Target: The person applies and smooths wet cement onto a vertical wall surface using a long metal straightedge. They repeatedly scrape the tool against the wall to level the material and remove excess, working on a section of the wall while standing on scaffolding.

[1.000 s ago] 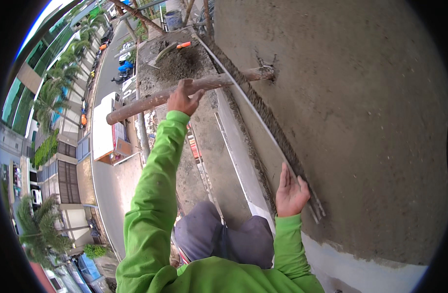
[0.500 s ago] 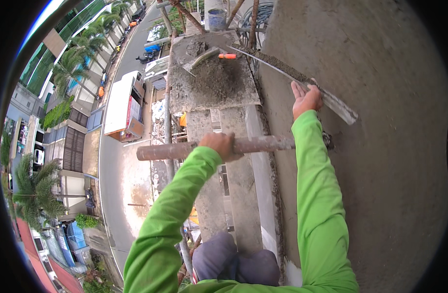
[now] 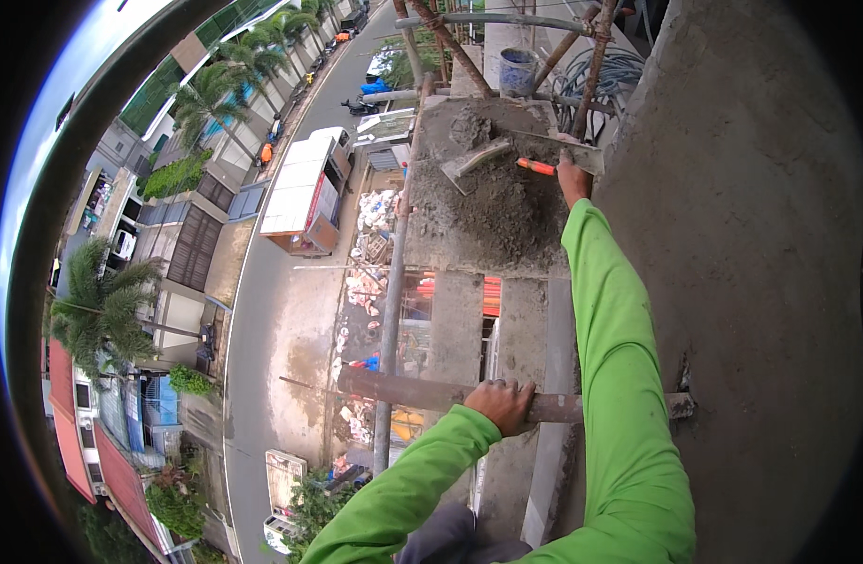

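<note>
My left hand (image 3: 502, 406) is wrapped round a thick rusty pipe (image 3: 403, 388) that runs crosswise in front of me to the wall. At the far right corner of the mortar board, my right hand (image 3: 572, 179) is closed on a long grey metal straightedge (image 3: 587, 156), which lies over the board's edge. On the board (image 3: 431, 246) sits a heap of wet grey mortar (image 3: 507, 216). A pale-handled trowel (image 3: 478, 162) rests on the heap. Beside my right fingers is an orange tool handle (image 3: 536, 166); the rest of that tool is hidden.
Scaffold poles (image 3: 391, 310) line the left side, with a drop to the street (image 3: 262, 404). Narrow planks (image 3: 523, 329) with gaps lie below me. A plastered wall (image 3: 742, 282) rises at right. A blue-stained bucket (image 3: 518, 72) and coiled hose (image 3: 601, 75) stand beyond the board.
My right hand has carried the straightedge away from the wall to the mortar board; the mortar strip along it no longer shows. My left hand stays on the pipe. The view has shifted left.
</note>
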`<act>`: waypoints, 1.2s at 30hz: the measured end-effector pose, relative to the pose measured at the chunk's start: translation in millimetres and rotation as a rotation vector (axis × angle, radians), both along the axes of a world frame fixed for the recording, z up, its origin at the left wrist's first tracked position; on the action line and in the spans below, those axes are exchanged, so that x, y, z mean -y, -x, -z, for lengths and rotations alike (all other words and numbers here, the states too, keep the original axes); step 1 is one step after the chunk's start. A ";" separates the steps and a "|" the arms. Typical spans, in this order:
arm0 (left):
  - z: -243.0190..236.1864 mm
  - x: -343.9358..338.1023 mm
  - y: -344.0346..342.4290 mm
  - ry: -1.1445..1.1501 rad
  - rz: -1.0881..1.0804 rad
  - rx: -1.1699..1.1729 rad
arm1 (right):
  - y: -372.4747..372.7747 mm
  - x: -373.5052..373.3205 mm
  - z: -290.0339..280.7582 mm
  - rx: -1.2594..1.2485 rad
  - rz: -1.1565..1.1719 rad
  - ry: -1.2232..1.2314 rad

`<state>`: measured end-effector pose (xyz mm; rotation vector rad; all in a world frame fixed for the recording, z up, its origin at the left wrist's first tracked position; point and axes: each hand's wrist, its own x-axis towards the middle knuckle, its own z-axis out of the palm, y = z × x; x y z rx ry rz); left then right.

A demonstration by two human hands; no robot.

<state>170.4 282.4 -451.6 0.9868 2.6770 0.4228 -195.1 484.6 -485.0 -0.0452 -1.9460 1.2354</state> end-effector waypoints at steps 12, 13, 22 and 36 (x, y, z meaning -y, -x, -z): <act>6.6 2.8 -2.5 -0.053 -0.021 -0.135 | -23.2 29.3 -77.3 -0.078 -0.185 -0.156; 9.1 3.2 -3.6 -0.057 -0.030 -0.141 | -33.3 35.0 -77.5 0.070 -0.075 -0.226; 9.6 -1.1 -7.8 -0.013 0.013 -0.096 | -116.9 12.9 -121.5 -0.118 -0.243 0.076; 9.4 -19.0 -25.0 0.188 -0.043 -0.309 | -593.3 8.1 -159.6 -0.317 -0.277 0.994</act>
